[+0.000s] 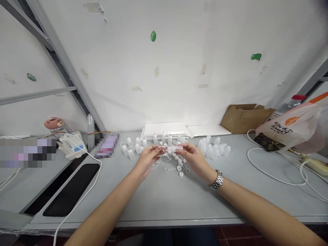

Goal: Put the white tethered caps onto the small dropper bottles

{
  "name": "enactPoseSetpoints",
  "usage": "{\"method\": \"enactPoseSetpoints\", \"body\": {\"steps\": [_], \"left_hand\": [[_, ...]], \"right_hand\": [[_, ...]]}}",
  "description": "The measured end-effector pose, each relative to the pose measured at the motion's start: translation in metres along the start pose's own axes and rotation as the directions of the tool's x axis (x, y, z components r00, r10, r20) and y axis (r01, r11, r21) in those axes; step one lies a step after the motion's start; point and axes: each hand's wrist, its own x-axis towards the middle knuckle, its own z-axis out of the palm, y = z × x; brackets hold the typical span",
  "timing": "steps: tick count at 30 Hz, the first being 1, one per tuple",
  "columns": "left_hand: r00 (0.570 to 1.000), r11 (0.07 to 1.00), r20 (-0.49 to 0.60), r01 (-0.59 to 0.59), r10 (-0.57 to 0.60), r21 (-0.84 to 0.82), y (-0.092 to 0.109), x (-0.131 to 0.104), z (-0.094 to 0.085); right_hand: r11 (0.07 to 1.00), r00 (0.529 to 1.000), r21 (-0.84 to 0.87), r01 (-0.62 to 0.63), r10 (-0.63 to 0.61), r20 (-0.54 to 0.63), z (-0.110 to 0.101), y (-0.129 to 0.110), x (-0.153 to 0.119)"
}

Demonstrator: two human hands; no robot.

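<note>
My right hand [194,159], with a metal watch on its wrist, grips a small translucent squeeze bottle [177,148] lying sideways, its narrow end toward the left. Facing it, my left hand [149,156] is closed, thumb and fingertips pinched at a small clear or white piece that may be a cap; it is too small to make out. Under and between the hands lie loose white caps [181,174] and ring-ended strips [166,169]. Left of them stand several capped bottles [131,154] with needle-like tips. A cluster of bottles without visible caps [214,152] stands at the right.
White sheets [166,129] and a cardboard box [246,118] sit against the wall. A plastic bag [294,126] and white cables [276,181] occupy the right side. At left are a black pad [71,189], a white device [73,145] and a phone-like object [107,145].
</note>
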Motion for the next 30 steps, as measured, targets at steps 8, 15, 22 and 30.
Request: {"method": "enactPoseSetpoints", "body": {"steps": [8,15,22,30], "left_hand": [[0.999,0.999,-0.012,-0.041,0.041,0.031,0.000,-0.008,0.011],[0.991,0.986,0.003,-0.134,0.135,0.104,-0.002,-0.007,0.010],[0.956,0.946,-0.080,-0.261,0.281,0.194,0.001,-0.016,0.018],[0.883,0.838,-0.063,-0.417,0.466,0.352,-0.002,-0.016,0.018]], "right_hand": [[0.986,0.998,-0.153,0.060,-0.054,0.045,-0.001,0.004,-0.002],[0.946,0.985,-0.275,0.174,-0.170,0.041,0.001,0.008,-0.004],[0.979,0.997,-0.190,0.075,-0.074,0.012,0.008,0.000,-0.008],[0.995,0.996,0.056,-0.082,0.079,0.048,0.008,0.000,-0.010]]}}
